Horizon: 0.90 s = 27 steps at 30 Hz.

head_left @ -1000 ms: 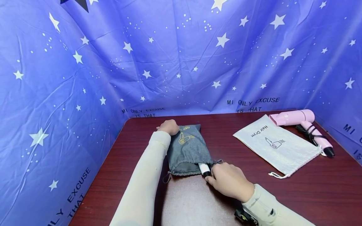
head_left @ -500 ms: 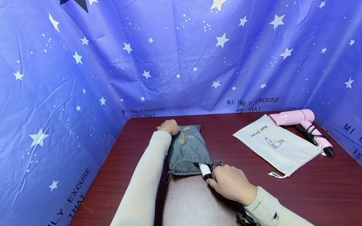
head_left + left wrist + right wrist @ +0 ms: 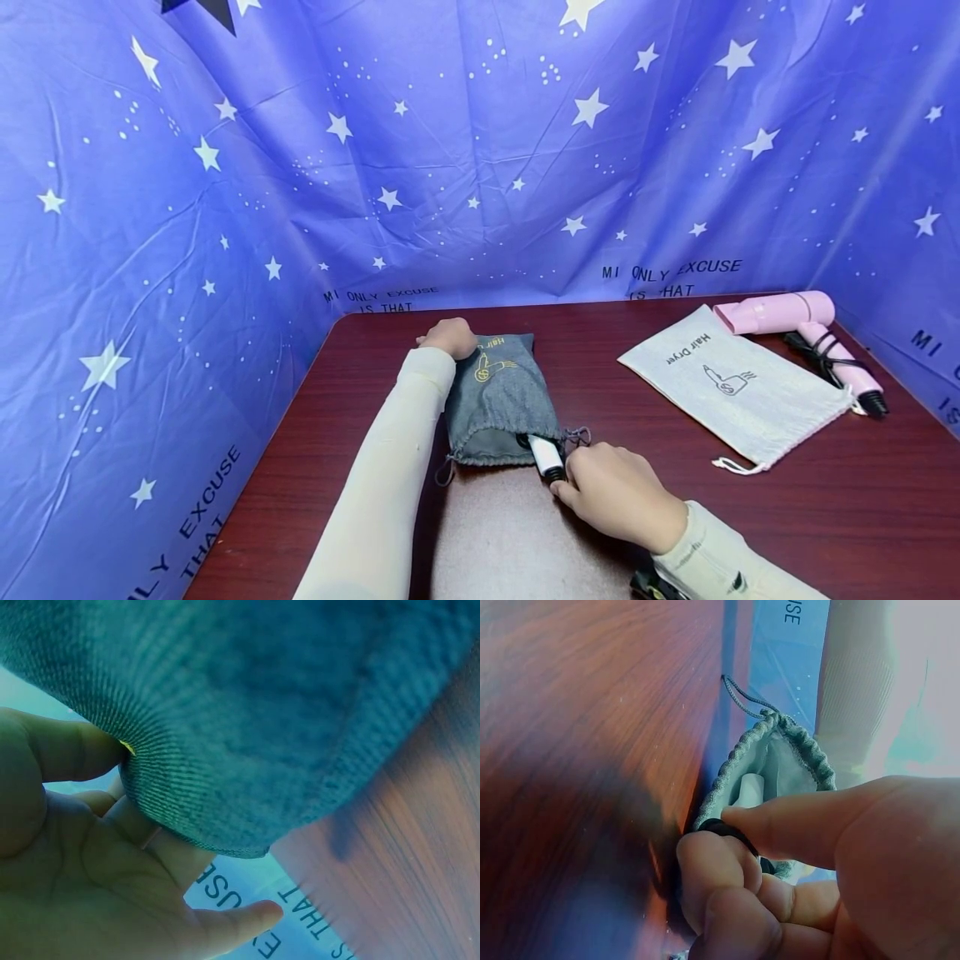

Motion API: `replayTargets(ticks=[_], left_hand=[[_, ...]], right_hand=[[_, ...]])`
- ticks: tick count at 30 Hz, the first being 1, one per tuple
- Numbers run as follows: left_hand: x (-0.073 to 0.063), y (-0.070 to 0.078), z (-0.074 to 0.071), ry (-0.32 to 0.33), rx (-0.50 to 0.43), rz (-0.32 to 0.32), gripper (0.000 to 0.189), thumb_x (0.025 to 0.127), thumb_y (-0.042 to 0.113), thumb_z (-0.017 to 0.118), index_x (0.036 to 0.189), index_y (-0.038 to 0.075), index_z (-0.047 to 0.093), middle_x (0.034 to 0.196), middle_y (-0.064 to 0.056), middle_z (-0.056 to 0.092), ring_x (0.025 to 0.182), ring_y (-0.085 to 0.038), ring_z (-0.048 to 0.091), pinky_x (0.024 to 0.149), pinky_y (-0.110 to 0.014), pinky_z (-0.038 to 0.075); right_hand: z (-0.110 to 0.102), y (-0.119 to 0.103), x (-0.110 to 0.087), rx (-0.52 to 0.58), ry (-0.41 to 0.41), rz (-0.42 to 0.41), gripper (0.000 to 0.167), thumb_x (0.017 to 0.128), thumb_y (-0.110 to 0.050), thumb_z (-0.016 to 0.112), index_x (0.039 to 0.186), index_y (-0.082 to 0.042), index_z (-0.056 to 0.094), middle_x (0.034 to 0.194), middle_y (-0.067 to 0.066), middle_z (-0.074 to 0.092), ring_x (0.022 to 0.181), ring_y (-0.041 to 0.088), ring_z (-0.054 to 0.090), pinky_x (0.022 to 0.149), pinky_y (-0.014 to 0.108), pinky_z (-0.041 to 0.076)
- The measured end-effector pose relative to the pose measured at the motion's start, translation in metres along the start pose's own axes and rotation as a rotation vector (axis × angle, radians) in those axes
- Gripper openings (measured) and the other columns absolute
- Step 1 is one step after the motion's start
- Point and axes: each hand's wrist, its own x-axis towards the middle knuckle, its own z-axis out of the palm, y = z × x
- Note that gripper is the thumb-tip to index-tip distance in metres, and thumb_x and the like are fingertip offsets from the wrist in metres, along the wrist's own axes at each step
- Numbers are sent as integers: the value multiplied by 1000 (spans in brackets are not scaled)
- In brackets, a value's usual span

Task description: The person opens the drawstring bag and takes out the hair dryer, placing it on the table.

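A dark grey drawstring bag [image 3: 504,398], printed with a gold hair dryer picture, lies on the table with its mouth toward me. My left hand [image 3: 448,338] grips its far left corner; the left wrist view shows thumb and fingers pinching the cloth [image 3: 247,727]. From the bag's mouth sticks a white handle [image 3: 546,457] with a black ribbed end, like a hair dryer's. My right hand [image 3: 626,493] holds that black end between thumb and fingers. Seen from the right wrist, the white part [image 3: 751,790] runs back into the gaping bag, where the rest is hidden.
A white drawstring bag [image 3: 720,387] marked "Hair Dryer" lies flat on the right of the dark red table [image 3: 300,500]. Beside it is a pink hair dryer [image 3: 780,312] with its black cord wound up. Blue star-print cloth [image 3: 465,150] hangs around the table.
My right hand has drawn slightly toward me and to the right, and more of the white handle shows outside the grey bag. My left hand stays at the far corner.
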Motion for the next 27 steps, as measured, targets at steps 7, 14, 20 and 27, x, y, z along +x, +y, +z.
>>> replayTargets(ticks=[7, 14, 20, 27], left_hand=[[-1, 3, 0, -3, 22, 2, 34, 101, 27, 52, 122, 8, 71, 150, -18, 56, 141, -45, 48, 116, -77, 22], [-6, 17, 6, -77, 113, 88, 33, 105, 31, 48, 114, 10, 72, 145, -13, 61, 144, -36, 48, 117, -78, 13], [-2, 25, 9, -51, 106, 146, 33, 107, 36, 50, 114, 10, 71, 141, -11, 64, 137, -32, 55, 118, -68, 27], [-3, 20, 4, -26, 119, 162, 23, 103, 26, 52, 100, 11, 69, 127, -11, 69, 102, -23, 62, 94, -46, 50]], right_hand=[[-3, 0, 1, 30, -19, 5, 50, 87, -46, 78, 52, -29, 47, 51, -13, 44, 50, 9, 47, 46, 38, 37], [3, 3, 9, 87, -32, 40, 46, 84, -57, 78, 58, -28, 52, 50, -14, 48, 50, 10, 47, 47, 37, 38], [8, -1, 23, 48, -11, 80, 54, 83, -64, 75, 59, -23, 50, 56, -3, 49, 51, 17, 48, 44, 39, 35], [11, 1, 32, -2, 0, 104, 52, 85, -59, 73, 58, -21, 49, 58, -1, 49, 51, 20, 49, 43, 40, 35]])
